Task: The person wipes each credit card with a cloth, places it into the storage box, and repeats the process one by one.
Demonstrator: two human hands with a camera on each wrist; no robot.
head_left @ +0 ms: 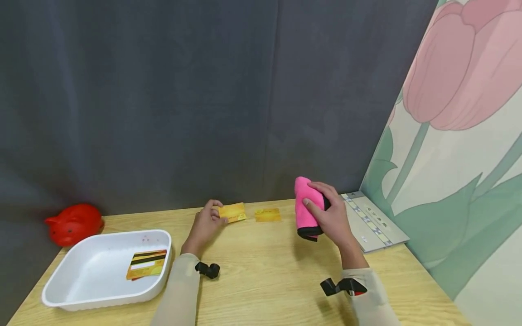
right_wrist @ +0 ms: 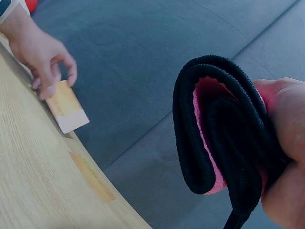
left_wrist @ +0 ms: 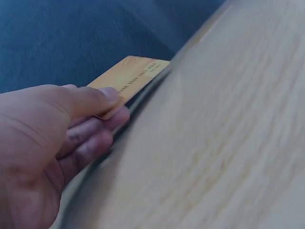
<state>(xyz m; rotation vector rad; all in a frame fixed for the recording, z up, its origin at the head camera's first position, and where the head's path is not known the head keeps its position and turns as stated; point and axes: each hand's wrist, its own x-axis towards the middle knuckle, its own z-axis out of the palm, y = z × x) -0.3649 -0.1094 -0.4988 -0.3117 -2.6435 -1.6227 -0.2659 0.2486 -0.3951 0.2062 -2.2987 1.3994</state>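
Observation:
Near the back edge of the table my left hand pinches a gold bank card between thumb and fingers. In the left wrist view the thumb lies over one end of that card, and embossed characters show along it. A second gold card lies flat on the table just to the right. My right hand grips a folded pink cloth with black edging, held above the table. From the right wrist view the cloth's black-bound layers appear doubled over, with pink between them.
A white plastic tray at the left holds several cards, gold with dark stripes. Behind it sits a red piggy bank. A pale booklet lies at the right, by the tulip-patterned wall. A dark curtain hangs along the back edge.

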